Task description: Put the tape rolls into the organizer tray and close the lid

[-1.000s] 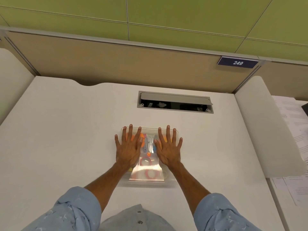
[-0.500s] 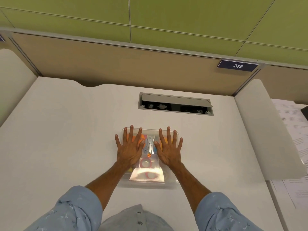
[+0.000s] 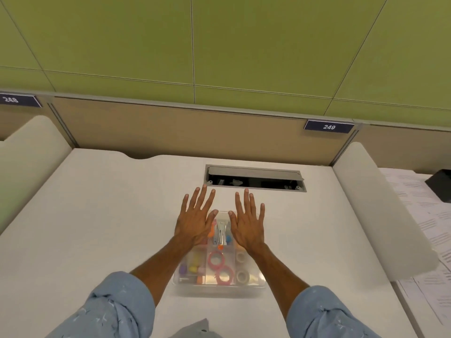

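Observation:
A clear plastic organizer tray (image 3: 253,287) lies on the white desk with its clear lid down over it. Through the lid I see two pink tape rolls (image 3: 220,267) in the middle compartment and two pale tape rolls (image 3: 242,267) to their right. My left hand (image 3: 196,219) and my right hand (image 3: 247,222) are flat with fingers spread, over the tray's far end, fingertips reaching beyond it. I cannot tell whether the palms touch the lid. Neither hand holds anything.
Small coloured items (image 3: 192,265) fill the tray's left compartment, and a stapler (image 3: 221,234) lies between my hands. A cable hatch (image 3: 255,178) is open in the desk beyond my fingers. Rounded dividers (image 3: 380,211) flank the desk. Printed papers (image 3: 424,215) lie at the right.
My view tilted up, so the tray sits lower in frame. Both hands slid forward from the lid's middle toward its far end, uncovering the near compartments and the tape rolls.

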### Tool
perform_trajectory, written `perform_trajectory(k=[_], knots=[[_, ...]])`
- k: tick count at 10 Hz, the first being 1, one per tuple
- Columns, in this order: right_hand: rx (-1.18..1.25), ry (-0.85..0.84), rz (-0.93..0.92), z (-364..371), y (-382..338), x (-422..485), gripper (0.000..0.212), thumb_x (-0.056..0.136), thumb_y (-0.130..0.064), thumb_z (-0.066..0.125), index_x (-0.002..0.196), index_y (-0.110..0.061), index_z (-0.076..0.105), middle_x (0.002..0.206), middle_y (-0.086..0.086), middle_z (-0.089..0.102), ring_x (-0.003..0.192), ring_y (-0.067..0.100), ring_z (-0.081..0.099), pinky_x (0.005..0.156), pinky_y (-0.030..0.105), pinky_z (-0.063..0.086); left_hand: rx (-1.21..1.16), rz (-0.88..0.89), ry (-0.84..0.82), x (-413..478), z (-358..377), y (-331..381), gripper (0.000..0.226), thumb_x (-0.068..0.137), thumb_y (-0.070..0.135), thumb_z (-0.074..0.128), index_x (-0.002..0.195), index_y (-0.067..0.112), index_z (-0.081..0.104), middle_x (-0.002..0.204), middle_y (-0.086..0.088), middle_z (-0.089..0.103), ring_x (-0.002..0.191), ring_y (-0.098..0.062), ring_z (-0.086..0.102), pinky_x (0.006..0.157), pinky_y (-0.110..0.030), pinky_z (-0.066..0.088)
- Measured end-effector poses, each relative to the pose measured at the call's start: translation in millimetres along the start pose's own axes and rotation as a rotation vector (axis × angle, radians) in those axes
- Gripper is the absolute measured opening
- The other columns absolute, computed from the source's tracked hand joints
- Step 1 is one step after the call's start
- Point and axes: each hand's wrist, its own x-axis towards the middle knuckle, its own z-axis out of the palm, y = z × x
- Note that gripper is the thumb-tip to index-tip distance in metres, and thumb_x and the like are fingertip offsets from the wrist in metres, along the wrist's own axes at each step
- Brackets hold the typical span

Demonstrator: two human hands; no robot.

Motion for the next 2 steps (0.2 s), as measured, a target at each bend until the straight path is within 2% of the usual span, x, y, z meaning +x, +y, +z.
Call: perform_trajectory(k=[1, 2], knots=[[0.059, 0.082, 0.012, -32.4, -6.5, 30.4, 0.065, 0.110, -0.054, 0.015, 0.168, -0.025, 0.011, 0.177, 0.007, -0.001, 0.163, 0.025, 0.001, 0.127, 0.064, 0.006, 0.014, -0.001, 0.092, 33.9, -42.8, -6.5, 0.075, 0.109, 0.067, 0.007, 0.172, 0.028, 0.005, 0.181, -0.005, -0.004, 0.167, -0.030, 0.000, 0.132, -0.062, 0.010], [0.083, 0.203, -0.008, -87.5, -16.0, 79.3, 0.064, 0.111, -0.050, 0.022, 0.168, -0.026, 0.008, 0.177, 0.006, -0.003, 0.163, 0.024, 0.001, 0.127, 0.064, 0.007, 0.023, 0.030, 0.188, 78.3, -109.2, -7.3, 0.069, 0.112, 0.059, 0.012, 0.172, 0.027, -0.001, 0.181, -0.003, -0.007, 0.167, -0.027, -0.002, 0.132, -0.060, 0.011]])
